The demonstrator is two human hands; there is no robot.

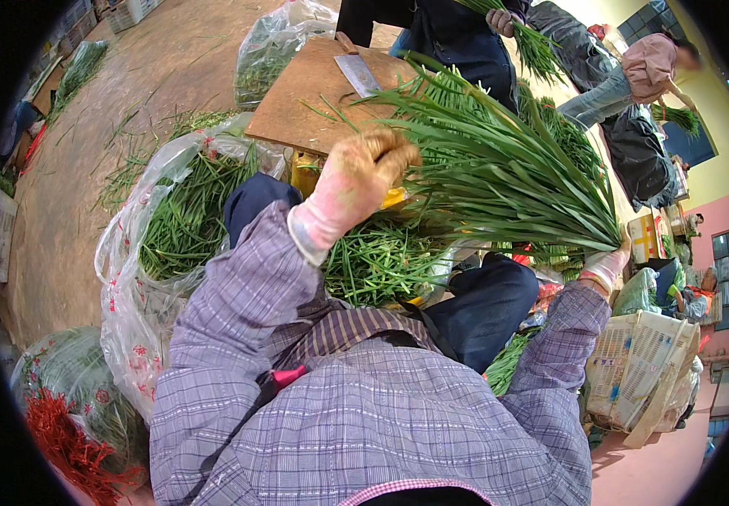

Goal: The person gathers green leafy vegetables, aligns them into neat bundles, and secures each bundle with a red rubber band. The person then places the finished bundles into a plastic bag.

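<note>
My right hand (605, 262), in a pale stained glove, grips a large bunch of garlic chives (503, 171) by its stem end. The long green leaves fan out leftward from it. My left hand (358, 183), in a glove with yellowed fingers, hangs by the leaf tips with its fingers curled; blur hides whether a leaf is pinched there. Below it, between my knees, lies a heap of loose green leaf pieces (383, 262). Beyond my left hand, a cleaver (357, 73) with a wooden handle rests on a wooden board (295, 95).
An open plastic bag (143, 209) of greens stands at my left, with a filled bag (80, 379) and red ties (64, 436) nearer me. Across the board is a person (459, 50) holding greens. White plastic crates (639, 367) stand at right; another person (646, 76) bends at upper right.
</note>
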